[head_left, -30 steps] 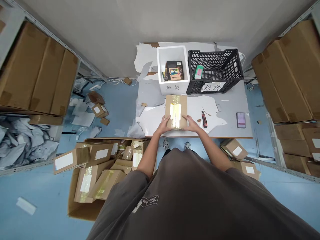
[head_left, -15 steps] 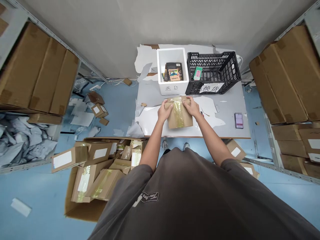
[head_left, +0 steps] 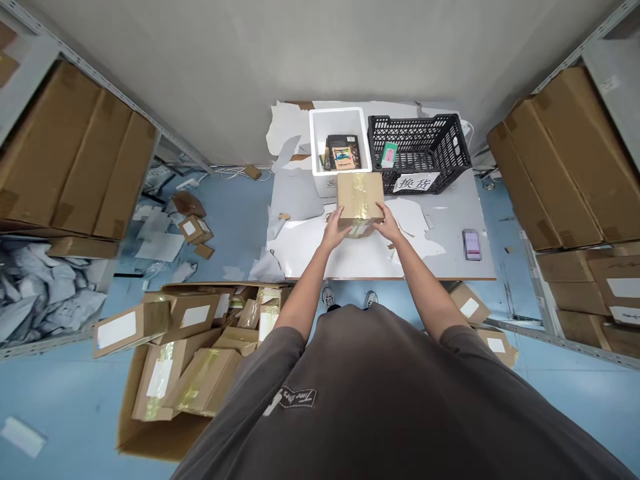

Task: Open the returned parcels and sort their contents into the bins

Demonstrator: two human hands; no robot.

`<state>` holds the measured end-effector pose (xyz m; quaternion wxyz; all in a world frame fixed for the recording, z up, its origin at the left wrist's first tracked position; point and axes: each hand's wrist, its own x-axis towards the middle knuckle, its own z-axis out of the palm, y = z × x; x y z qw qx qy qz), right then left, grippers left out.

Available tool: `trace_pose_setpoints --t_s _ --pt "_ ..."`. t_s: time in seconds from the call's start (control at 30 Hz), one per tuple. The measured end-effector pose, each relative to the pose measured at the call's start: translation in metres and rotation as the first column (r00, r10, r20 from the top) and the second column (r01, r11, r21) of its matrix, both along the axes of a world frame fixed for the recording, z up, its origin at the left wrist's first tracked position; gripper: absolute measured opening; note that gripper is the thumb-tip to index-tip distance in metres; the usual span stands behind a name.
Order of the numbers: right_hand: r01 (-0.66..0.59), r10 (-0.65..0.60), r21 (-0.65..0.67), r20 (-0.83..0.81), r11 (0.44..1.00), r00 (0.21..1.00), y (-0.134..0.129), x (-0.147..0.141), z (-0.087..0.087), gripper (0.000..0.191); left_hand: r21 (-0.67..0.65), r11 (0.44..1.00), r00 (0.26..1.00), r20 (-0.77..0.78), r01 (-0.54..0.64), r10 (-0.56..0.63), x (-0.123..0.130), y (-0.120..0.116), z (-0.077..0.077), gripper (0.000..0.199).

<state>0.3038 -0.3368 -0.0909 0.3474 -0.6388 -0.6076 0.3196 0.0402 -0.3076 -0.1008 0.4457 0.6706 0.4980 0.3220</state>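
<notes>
A small cardboard box (head_left: pixel 360 193) with yellowish tape down its middle is between my hands above the table. My left hand (head_left: pixel 334 230) grips its near left corner, fingers against the side. On the near right corner, my right hand (head_left: pixel 387 225) presses with its fingers and thumb. The box's far edge overlaps the front of a white foam bin (head_left: pixel 316 150), hiding part of its handwritten label. Inside that bin lie dark packages (head_left: pixel 345 143). Beside it stands a black plastic crate (head_left: pixel 453 170) with a green-and-pink packet (head_left: pixel 389 155) in it.
Torn white paper covers parts of the table (head_left: pixel 450 267), and a phone (head_left: pixel 471 245) lies at its right. A large open carton (head_left: pixel 131 420) full of taped boxes stands on the floor at my left. Shelves with big cartons (head_left: pixel 585 160) flank both sides.
The box has tipped and moved away from me, toward the foam bin. My hands have shifted from its far upper corners to its near corners.
</notes>
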Motion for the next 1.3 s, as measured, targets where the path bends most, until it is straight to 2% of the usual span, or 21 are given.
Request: trace_pose_setpoints --t_s 0.1,0.23,0.33,0.4,0.47,0.57,0.7,0.83,0.93,1.03,1.1,1.17,1.23,1.3 --pt "0.037 -0.038 0.042 0.032 0.998 0.999 -0.01 -0.008 0.004 0.082 0.054 0.997 0.996 -0.065 -0.06 0.064 -0.001 -0.003 0.008 0.069" --pt "0.018 -0.026 0.128 0.062 0.992 0.998 -0.01 -0.015 0.034 0.077 0.153 0.977 0.981 -0.099 -0.148 0.164 -0.017 -0.01 0.036 0.057" --pt "-0.042 0.025 0.145 0.111 0.989 0.994 0.01 -0.021 0.059 0.082 0.178 0.955 0.956 -0.129 -0.237 0.262 -0.035 -0.016 0.054 0.057" --pt "-0.103 0.086 0.105 0.159 0.989 0.984 0.033 -0.033 0.065 0.084 0.149 0.949 0.941 -0.154 -0.278 0.3 -0.045 -0.017 0.056 0.065" --pt "-0.154 0.15 0.009 0.19 0.988 0.97 0.055 -0.051 0.059 0.087 0.055 0.961 0.945 -0.172 -0.272 0.277 -0.051 -0.014 0.049 0.088" --pt "-0.176 0.201 -0.146 0.185 0.974 0.962 0.073 -0.079 0.036 0.093 -0.129 0.971 0.97 -0.159 -0.203 0.182 -0.056 -0.007 0.028 0.119" --pt "-0.174 0.21 -0.22 0.156 0.96 0.965 0.067 -0.093 0.003 0.091 -0.238 0.959 0.98 -0.159 -0.157 0.121 -0.06 -0.006 0.003 0.119" --pt "-0.198 0.256 -0.281 0.191 0.939 0.947 0.047 -0.087 -0.006 0.09 -0.312 0.932 0.964 -0.244 -0.183 0.108 -0.065 -0.009 -0.001 0.107" --pt "-0.169 0.236 -0.249 0.272 0.954 0.933 0.031 -0.072 -0.002 0.091 -0.297 0.939 0.952 -0.295 -0.171 0.08 -0.073 0.0 0.007 0.104" --pt "-0.108 0.158 -0.165 0.332 0.98 0.93 0.009 -0.036 0.001 0.088 -0.233 0.969 0.933 -0.359 -0.086 -0.004 -0.083 0.029 0.019 0.125" --pt "0.005 0.049 -0.152 0.349 0.988 0.936 -0.01 -0.001 -0.004 0.084 -0.208 0.978 0.895 -0.439 -0.014 -0.08 -0.088 0.058 0.024 0.146" --pt "0.153 -0.075 -0.196 0.355 0.969 0.932 -0.033 0.039 -0.018 0.081 -0.248 0.967 0.797 -0.57 0.063 -0.198 -0.09 0.088 0.024 0.164" --pt "0.281 -0.178 -0.267 0.352 0.922 0.919 -0.056 0.077 -0.04 0.077 -0.32 0.94 0.675 -0.669 0.115 -0.311 -0.089 0.111 0.019 0.176" --pt "0.365 -0.252 -0.331 0.338 0.87 0.907 -0.074 0.105 -0.07 0.073 -0.337 0.927 0.598 -0.714 0.163 -0.364 -0.088 0.121 0.013 0.174"
